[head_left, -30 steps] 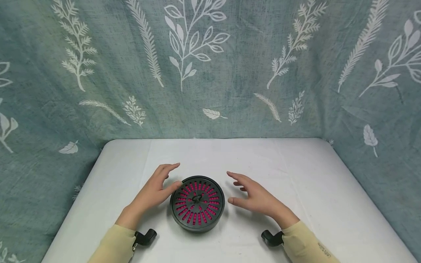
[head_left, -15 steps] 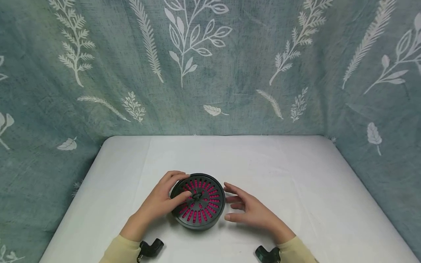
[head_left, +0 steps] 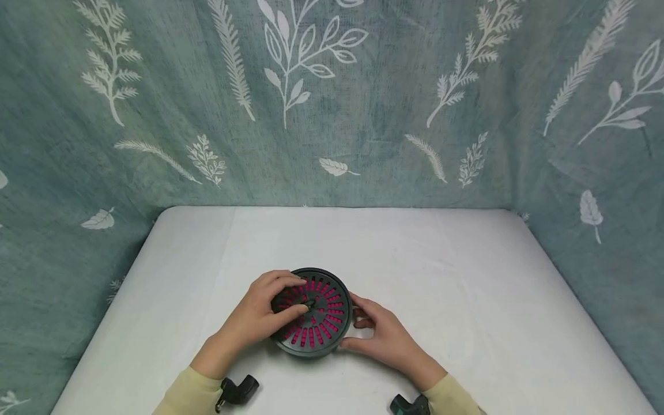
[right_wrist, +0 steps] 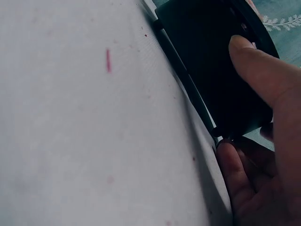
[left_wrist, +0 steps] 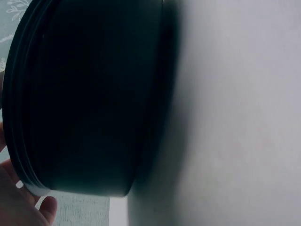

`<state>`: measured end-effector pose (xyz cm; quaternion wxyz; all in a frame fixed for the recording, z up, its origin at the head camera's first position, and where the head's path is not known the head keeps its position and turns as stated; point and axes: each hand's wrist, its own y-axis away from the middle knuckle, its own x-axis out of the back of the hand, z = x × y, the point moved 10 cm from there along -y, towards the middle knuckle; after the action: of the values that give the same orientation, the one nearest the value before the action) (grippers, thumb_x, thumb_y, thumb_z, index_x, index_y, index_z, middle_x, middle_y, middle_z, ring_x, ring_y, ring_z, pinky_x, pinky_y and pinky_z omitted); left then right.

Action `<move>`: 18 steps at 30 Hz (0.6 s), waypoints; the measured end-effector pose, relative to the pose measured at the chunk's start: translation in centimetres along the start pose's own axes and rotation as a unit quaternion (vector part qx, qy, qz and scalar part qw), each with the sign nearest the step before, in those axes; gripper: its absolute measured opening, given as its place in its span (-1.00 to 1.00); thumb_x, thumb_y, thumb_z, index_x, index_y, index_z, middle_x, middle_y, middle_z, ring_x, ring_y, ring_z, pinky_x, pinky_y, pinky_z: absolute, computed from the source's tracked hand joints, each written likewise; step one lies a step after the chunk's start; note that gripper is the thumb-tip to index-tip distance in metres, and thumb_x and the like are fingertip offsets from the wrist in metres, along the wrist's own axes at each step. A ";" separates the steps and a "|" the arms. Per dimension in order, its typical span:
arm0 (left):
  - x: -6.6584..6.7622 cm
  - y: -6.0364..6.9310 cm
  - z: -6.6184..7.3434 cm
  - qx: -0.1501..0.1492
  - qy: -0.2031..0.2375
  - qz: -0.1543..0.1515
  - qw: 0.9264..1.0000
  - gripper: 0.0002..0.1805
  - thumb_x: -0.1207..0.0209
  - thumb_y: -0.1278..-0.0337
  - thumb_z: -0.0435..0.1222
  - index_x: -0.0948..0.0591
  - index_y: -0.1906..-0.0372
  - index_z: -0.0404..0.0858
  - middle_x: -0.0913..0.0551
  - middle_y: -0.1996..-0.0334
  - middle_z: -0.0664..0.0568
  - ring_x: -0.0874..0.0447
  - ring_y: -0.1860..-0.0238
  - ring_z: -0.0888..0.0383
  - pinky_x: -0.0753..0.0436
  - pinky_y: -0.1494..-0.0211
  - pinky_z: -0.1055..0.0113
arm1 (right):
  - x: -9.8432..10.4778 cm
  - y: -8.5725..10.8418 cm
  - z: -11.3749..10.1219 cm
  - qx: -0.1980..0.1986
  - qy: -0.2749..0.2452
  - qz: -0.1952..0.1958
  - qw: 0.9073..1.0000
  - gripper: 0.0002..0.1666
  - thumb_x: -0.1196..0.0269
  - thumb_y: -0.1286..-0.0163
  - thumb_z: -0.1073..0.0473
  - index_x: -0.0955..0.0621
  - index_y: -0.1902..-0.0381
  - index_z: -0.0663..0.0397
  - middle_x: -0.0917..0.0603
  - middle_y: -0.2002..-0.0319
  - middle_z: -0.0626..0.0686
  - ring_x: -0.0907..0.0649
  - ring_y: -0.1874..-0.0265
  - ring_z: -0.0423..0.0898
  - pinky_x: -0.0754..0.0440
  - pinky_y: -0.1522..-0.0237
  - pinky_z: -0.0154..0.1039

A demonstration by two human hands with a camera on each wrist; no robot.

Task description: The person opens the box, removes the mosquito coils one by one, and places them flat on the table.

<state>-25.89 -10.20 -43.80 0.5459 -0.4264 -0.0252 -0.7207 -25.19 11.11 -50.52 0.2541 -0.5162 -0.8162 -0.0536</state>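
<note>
A round black mosquito coil holder [head_left: 332,331] sits on the white table, its lid pierced by radial slots with pinkish red showing through. At the lid's centre is a small ring [head_left: 311,302]. My left hand [head_left: 251,317] lies over the lid's left part, thumb tip by the ring, fingers spread across the far left rim. On the right, my right hand [head_left: 389,340] holds the holder's side. The right wrist view shows its thumb [right_wrist: 254,61] on the dark side wall [right_wrist: 202,61], fingers near the lower edge. The wall [left_wrist: 94,94] fills much of the left wrist view.
The white table [head_left: 441,271] has rounded far corners. Behind and beside it hangs a green-grey leaf-patterned cloth [head_left: 384,127]. Each sleeve cuff carries a small black camera mount, one on the left [head_left: 238,391] and one on the right [head_left: 410,404].
My left hand came in from the left onto the lid, its thumb sliding to the ring. My right hand moved left and took hold of the side. The view tilted slightly downward.
</note>
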 end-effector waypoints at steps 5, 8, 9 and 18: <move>-0.1 -0.3 1.3 -0.041 0.009 0.012 0.999 -0.61 -0.40 -0.10 0.00 -0.70 0.00 -0.04 -0.66 0.01 0.23 -0.52 -0.16 0.07 -0.42 -0.37 0.08 | 0.3 -0.3 -0.2 0.010 0.035 0.007 0.999 0.11 -0.56 0.01 -0.18 -0.34 -0.47 -0.12 -0.55 -0.19 -0.15 -0.67 0.12 -0.22 -0.73 0.02 -0.33; -0.2 -0.3 1.9 -0.051 0.003 0.024 0.998 -0.70 -0.40 -0.11 -0.04 -0.73 0.09 -0.04 -0.68 0.11 0.28 -0.57 -0.07 0.14 -0.45 -0.33 0.12 | 0.4 -0.2 -0.2 0.004 0.037 0.004 0.999 0.11 -0.56 0.00 -0.18 -0.34 -0.47 -0.07 -0.55 -0.19 -0.12 -0.67 0.12 -0.21 -0.72 0.01 -0.33; -0.2 -0.3 2.1 -0.058 0.001 0.031 0.998 -0.74 -0.40 -0.11 -0.07 -0.73 0.12 -0.05 -0.69 0.15 0.28 -0.59 -0.02 0.17 -0.48 -0.30 0.13 | 0.3 -0.1 -0.2 0.004 0.037 0.003 0.999 0.11 -0.55 0.00 -0.17 -0.34 -0.46 -0.05 -0.55 -0.20 -0.10 -0.67 0.12 -0.20 -0.72 0.01 -0.32; 0.1 -0.1 3.0 -0.080 -0.028 0.063 0.994 -0.91 -0.41 -0.10 -0.21 -0.75 0.29 -0.08 -0.72 0.34 0.29 -0.61 0.27 0.33 -0.55 -0.19 0.13 | -0.1 0.3 -0.8 -0.007 0.023 0.011 1.000 0.09 -0.59 0.00 0.00 -0.35 -0.45 0.06 -0.53 -0.25 0.04 -0.69 0.13 -0.07 -0.74 0.01 -0.21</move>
<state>-24.20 -8.77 -41.77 0.5530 -0.4894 0.0444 -0.6728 -24.61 10.93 -49.97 0.2695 -0.5253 -0.8042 -0.0684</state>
